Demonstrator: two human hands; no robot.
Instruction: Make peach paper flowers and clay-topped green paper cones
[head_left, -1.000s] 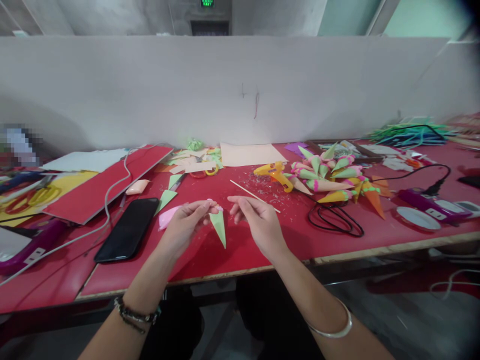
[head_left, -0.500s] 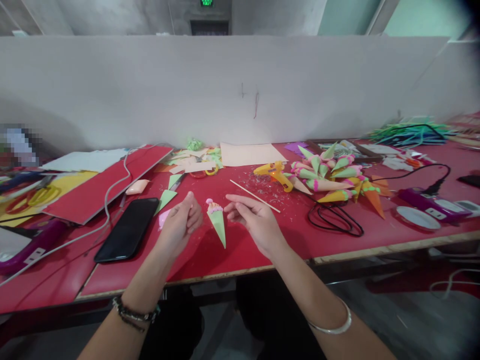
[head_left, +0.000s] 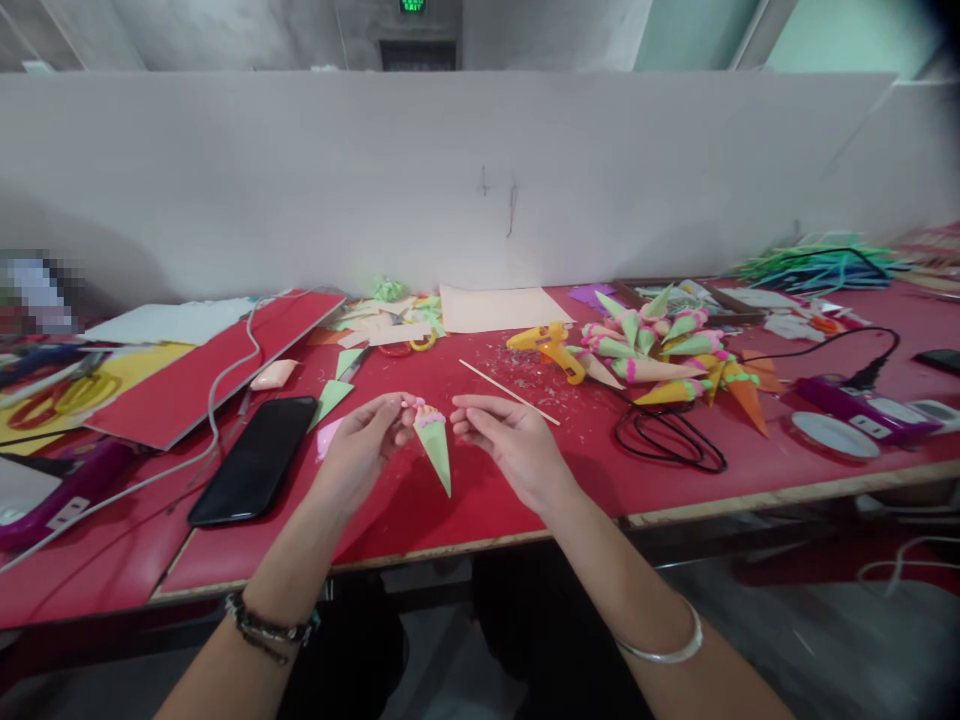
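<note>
A light green paper cone (head_left: 434,455) with pink and peach trim on top lies on the red table (head_left: 480,520), its tip toward me. At the cone's upper left, my left hand (head_left: 367,440) has thumb and forefinger pinched at a small pink piece (head_left: 409,400). My right hand (head_left: 510,435) is just right of the cone, thumb and fingers closed together; anything between them is too small to make out.
A black phone (head_left: 255,460) lies left of my left hand. Beyond my right hand are a wooden stick (head_left: 510,392), a yellow glue gun (head_left: 547,350) and a pile of paper cones (head_left: 645,345). A purple power strip (head_left: 862,408) sits at right.
My left hand has moved right to the top of the cone, and its thumb and forefinger now reach forward in a pinch. My right hand has hardly moved.
</note>
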